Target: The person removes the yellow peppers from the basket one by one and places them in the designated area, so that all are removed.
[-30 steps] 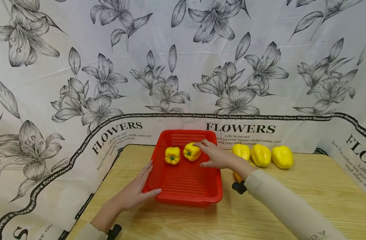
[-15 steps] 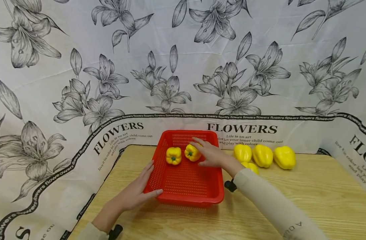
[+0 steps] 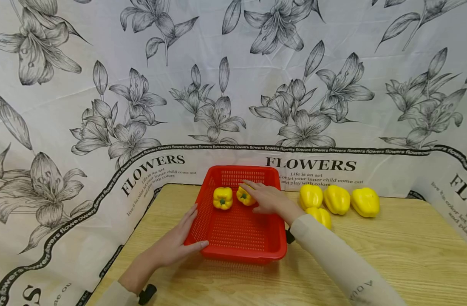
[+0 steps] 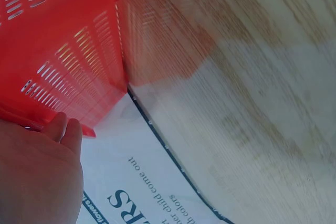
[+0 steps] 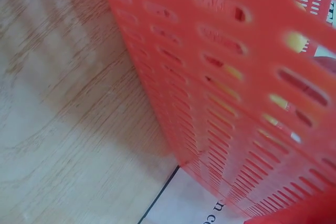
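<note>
Two yellow bell peppers sit inside a red perforated plastic basket (image 3: 237, 250), stem ends facing me in the head view. The left pepper (image 3: 222, 198) stands free. Over the right pepper (image 3: 244, 196) lies my right hand (image 3: 267, 199); its fingers reach across the top and far side, with the thumb at the near right, hiding much of it. My left hand (image 3: 172, 246) rests against the basket's left side, fingers extended along the rim and thumb over the near left corner. The left wrist view shows fingertips (image 4: 71, 129) at the basket's rim.
Several more yellow bell peppers (image 3: 336, 199) lie on the wooden table (image 3: 401, 242) right of the basket, close to my right forearm. A flower-printed cloth (image 3: 225, 119) hangs behind and around the table. In the right wrist view the basket wall (image 5: 226, 77) fills much of the picture.
My right hand has moved left and its fingers have come down over the right pepper. The right forearm has shifted left, uncovering the near pepper on the table. The left hand stays on the basket.
</note>
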Demonstrator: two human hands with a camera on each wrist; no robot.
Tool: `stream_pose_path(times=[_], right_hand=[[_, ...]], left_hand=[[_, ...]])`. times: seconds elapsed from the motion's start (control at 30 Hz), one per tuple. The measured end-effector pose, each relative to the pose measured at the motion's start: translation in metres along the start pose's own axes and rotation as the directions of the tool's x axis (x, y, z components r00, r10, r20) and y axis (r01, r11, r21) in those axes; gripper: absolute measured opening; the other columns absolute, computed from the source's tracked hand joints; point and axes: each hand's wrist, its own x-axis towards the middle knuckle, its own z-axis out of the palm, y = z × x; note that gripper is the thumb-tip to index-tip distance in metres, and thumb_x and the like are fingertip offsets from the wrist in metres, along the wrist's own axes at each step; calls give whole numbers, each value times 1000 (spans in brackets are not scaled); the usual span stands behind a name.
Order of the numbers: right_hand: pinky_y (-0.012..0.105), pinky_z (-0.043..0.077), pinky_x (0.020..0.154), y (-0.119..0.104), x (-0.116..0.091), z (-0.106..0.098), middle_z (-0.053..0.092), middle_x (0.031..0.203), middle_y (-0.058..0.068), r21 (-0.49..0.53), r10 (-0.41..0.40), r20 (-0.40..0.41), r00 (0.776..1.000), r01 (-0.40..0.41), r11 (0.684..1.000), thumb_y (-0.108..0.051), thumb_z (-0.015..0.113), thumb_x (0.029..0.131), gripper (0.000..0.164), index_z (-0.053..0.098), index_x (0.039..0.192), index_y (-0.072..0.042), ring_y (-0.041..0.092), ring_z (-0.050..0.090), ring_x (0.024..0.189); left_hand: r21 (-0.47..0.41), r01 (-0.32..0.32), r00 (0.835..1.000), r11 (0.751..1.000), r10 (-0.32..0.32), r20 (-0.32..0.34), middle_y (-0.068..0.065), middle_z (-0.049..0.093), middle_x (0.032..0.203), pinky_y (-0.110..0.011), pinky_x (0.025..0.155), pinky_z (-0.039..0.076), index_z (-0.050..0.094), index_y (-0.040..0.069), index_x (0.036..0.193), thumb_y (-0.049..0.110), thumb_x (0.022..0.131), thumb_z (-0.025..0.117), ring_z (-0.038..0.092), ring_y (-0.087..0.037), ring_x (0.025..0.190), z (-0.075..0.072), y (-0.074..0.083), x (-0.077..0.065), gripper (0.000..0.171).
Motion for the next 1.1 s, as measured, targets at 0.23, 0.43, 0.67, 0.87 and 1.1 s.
stream_pose_path(times=[0.23,0.43,0.67,0.87,1.1], right_hand=[[57,47,104,1,5,1,26,168,12,0,17,15,1000,-17,1000,-23,78,91,90,25,164,-15,40,33,149],[58,50,98,1,4,0,31,164,15,24,34,15,999,-34,999,-20,80,89,86,33,161,-13,47,34,146],[44,55,79,1,5,0,40,152,12,4,47,-28,999,-47,999,-16,81,87,76,47,154,-11,36,46,132],[51,55,89,0,6,0,43,151,19,12,90,-59,994,-89,996,-12,76,90,66,49,151,-8,39,49,132],[55,51,99,-1,3,-2,55,141,22,35,130,-43,991,-128,991,-24,78,92,64,51,147,-5,38,54,129]], left_hand=[[9,-11,1000,1000,11,-7,8,-2,172,-54,119,28,8,16,166,66,94,60,17,-27,155,0,0,-1,103],[-2,1,1000,1000,-1,-1,9,-1,172,-52,120,29,9,17,166,67,93,60,16,-24,155,0,-1,-1,103],[-6,14,1000,1000,-14,-1,12,-2,172,-53,119,31,9,18,166,69,92,60,17,-25,155,0,0,-1,104],[-2,9,1000,1000,-9,-6,11,-1,172,-52,120,29,9,17,166,71,92,58,17,-24,155,1,-1,0,105],[-23,11,1000,1000,-11,-8,12,-1,172,-54,119,31,9,18,167,62,94,63,19,-25,155,2,-1,0,101]])
